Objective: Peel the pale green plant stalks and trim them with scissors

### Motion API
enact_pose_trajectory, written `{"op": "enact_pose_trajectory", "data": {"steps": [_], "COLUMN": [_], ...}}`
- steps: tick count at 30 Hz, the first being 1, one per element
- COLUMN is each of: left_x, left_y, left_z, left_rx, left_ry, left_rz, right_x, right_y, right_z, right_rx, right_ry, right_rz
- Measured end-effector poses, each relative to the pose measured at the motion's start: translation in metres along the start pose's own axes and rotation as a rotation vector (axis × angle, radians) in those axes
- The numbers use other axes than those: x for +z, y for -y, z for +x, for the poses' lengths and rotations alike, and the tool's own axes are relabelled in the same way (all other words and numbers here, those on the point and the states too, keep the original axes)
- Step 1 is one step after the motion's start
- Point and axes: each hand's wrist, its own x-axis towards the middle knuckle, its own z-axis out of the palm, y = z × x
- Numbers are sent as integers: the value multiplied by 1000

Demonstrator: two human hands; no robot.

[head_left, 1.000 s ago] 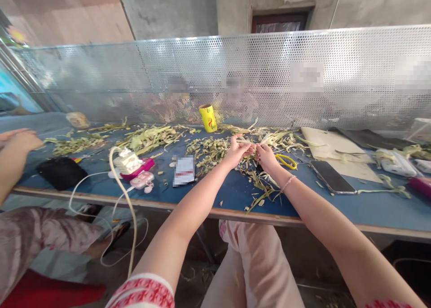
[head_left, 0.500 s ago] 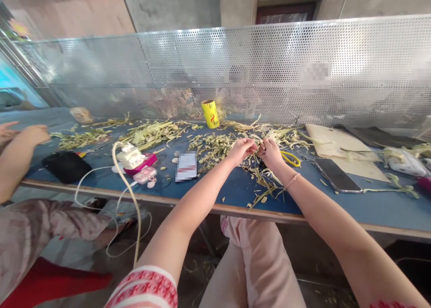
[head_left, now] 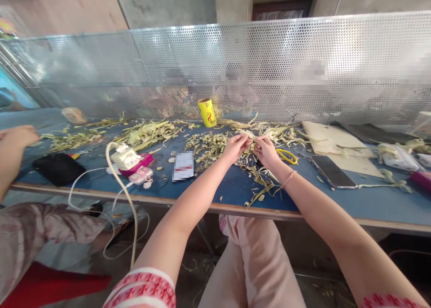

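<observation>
The blue table point(head_left: 208, 195) carries a litter of dry leaves point(head_left: 151, 135) beyond and under the fingers. The left hand point(head_left: 235, 147) and right hand point(head_left: 266, 151) stay almost touching, as a moment ago, fingertips pinched shut on one pale strip point(head_left: 251, 137) between them, so the same handling goes on. A phone point(head_left: 333, 172) lies right of the fingers, a yellow can point(head_left: 206, 112) beyond, scissors point(head_left: 287, 156) just beside; nothing blocks them
</observation>
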Motion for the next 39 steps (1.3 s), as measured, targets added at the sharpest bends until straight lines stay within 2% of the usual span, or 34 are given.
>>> {"op": "enact_pose_trajectory", "data": {"steps": [8,17,23,28,39], "left_x": [1,-2,-4,-6,-4], "left_y": [1,5,6,7,1], "left_z": [-2,1,2,4,0], "left_rx": [87,10,-2,46,45], "left_ry": [17,141,139,147,194], "left_rz": [18,85,141,202,161], "right_x": [2,4,4,2,2], "right_y": [-3,-3,-3,-4,-3], "right_z": [2,0,-1,-1,-1], "right_rx": [11,67,84,94,106], "right_ry": [-17,21,43,76,155], "right_rz": [-34,-36,-42,-29,-51]}}
